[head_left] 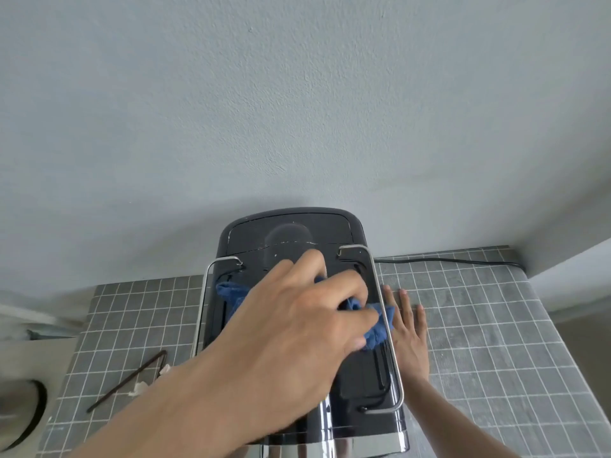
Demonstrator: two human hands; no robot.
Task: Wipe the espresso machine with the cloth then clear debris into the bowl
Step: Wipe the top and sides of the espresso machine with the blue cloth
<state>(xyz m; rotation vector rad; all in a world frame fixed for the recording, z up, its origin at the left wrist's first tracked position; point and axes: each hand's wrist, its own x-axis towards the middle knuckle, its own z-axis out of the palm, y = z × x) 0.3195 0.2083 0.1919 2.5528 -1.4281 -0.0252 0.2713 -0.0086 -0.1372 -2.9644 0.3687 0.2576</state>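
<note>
The black espresso machine (291, 236) is seen from above, with chrome rails along both sides of its top. A crumpled blue cloth (380, 328) lies on that top, and my left hand (291, 328) presses down on it with fingers curled around the fabric. More of the cloth pokes out left of the hand. My right hand (410, 335) is open and flat, fingers spread, right beside the machine's right side on the tiled counter. White scraps of debris (139, 388) lie on the counter left of the machine. A round, dark-rimmed object (33, 414), possibly the bowl, is cut off at the left edge.
A thin dark bent stick (129, 380) lies on the grey tiled counter (496, 342) near the scraps. A black power cable (446, 260) runs along the wall behind the machine to the right. The counter ends at the right, by a wall corner.
</note>
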